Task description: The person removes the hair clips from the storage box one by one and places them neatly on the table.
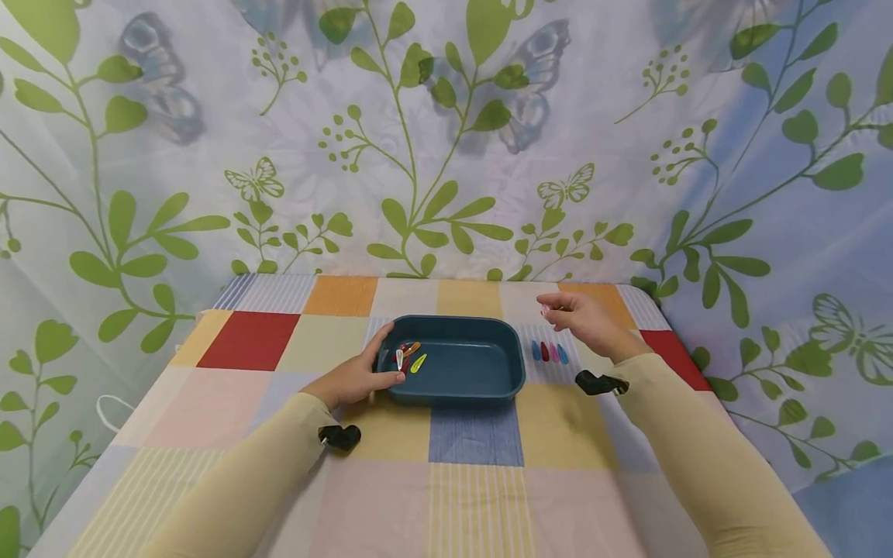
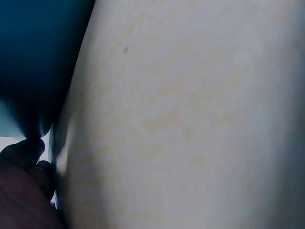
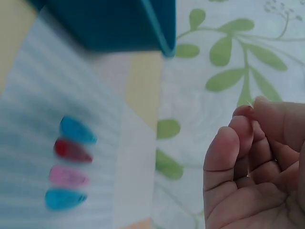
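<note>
Left hand resting against the near-left corner of a dark teal tray, thumb along its rim and fingers curled around its outer wall, so a light hold on the tray; left wrist view almost wholly filled by pale sleeve, with only dark tray wall and shadowed fingertips at the left edge. Tray sitting roughly mid-tabletop on a patchwork checked cloth of red, orange, yellow, blue and striped squares. Inside the tray, bunched at its left end: several small hair clips, among them an orange one, a yellow one, a white one and a red one. Just right of the tray, apart from its wall, a row of four hair clips on the cloth, seen in the right wrist view as blue, red, pink, blue, lying side by side. Right hand raised above the tabletop beyond that row, fingers curled in toward the thumb; a small pale pink thing seemingly pinched at the fingertips in the head view, possibly another clip, though too small to tell, and not visible in the wrist view. Behind the tabletop, a hanging backdrop printed with green leaves and butterflies.
</note>
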### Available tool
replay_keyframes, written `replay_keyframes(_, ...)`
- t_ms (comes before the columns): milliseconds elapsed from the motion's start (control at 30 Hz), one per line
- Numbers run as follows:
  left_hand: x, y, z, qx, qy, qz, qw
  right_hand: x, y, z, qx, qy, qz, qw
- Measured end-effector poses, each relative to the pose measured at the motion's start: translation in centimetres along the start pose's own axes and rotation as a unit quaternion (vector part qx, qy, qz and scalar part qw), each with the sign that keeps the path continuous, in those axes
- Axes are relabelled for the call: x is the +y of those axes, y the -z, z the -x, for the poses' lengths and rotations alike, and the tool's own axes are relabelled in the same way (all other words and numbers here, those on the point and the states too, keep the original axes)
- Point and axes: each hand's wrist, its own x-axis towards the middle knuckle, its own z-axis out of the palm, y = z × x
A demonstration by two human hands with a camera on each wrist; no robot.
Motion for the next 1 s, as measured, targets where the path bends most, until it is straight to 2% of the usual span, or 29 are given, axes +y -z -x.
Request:
replay_keyframes(200,0.0,0.1,-0.1,0.001,0.001,0.002,1.0000,2.2,1.0,0.9,0.017,-0.007,-0.016,1.000)
replay_keyframes(467,0.0,0.1,-0.2,0.001,0.002,0.004,1.0000,4.9,1.6,1.5,0.039,-0.052,-0.026,0.998)
replay_keyframes(667,-0.1,0.1,-0.1,0.002,0.004,0.003,1.0000,6.4,1.7,1.9,0.024,-0.069,0.030,0.997)
replay_keyframes(800,-0.1,0.1,-0.1,0.002,0.008,0.005,1.0000,7.2,1.6,2.0,0.021,-0.094,0.079,0.992)
replay_keyframes(1000,0.0,0.0,-0.1,0.003,0.011,0.005,0.9999,7.8,1.3,2.2,0.019,-0.127,0.091,0.987)
